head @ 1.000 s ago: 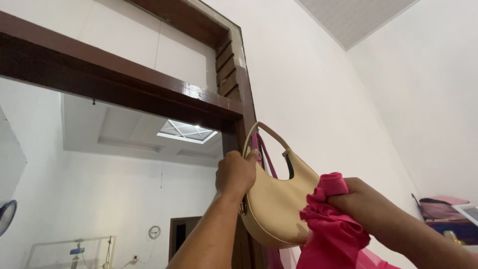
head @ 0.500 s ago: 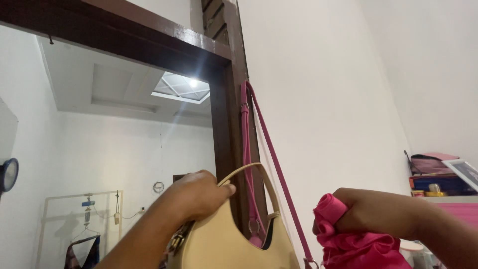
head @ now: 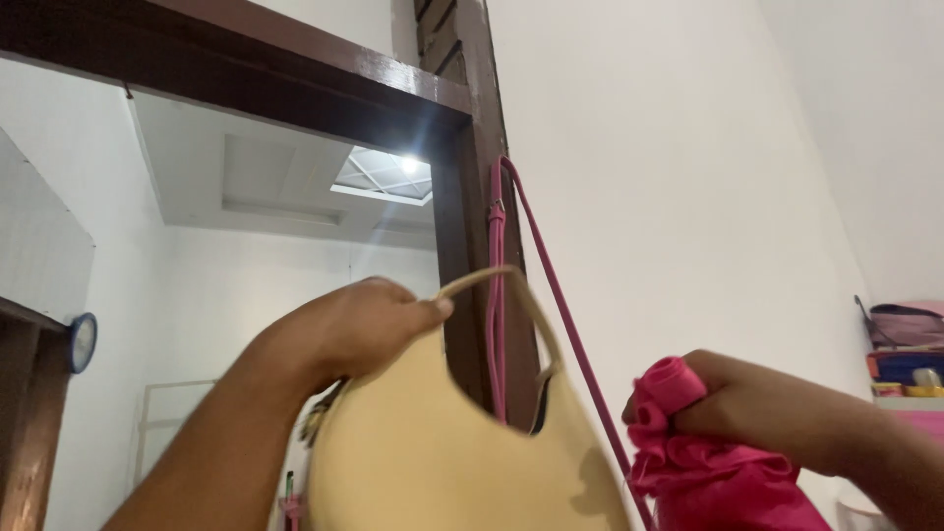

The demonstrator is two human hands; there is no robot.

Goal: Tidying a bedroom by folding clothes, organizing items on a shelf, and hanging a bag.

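L. hand [head: 359, 324] clamped on beige bag [head: 442, 452] handle; pink strap [head: 497, 295] hangs just beyond. R. hand [head: 733, 403] fisted round pink cloth [head: 708, 472].

The left hand [head: 354, 324] is lifting the cream handbag [head: 442, 442] by its handle, off the doorframe [head: 472, 197], exposing a pink strap [head: 497, 295] hanging there.

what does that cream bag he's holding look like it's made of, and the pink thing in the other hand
Cream crescent-shaped handbag in the left hand: smooth, matte, probably leather or faux leather; it keeps a firm shape without creasing. Bright pink bunched cloth in the right hand: soft woven fabric, slightly glossy, perhaps satin; it folds and ruffles.
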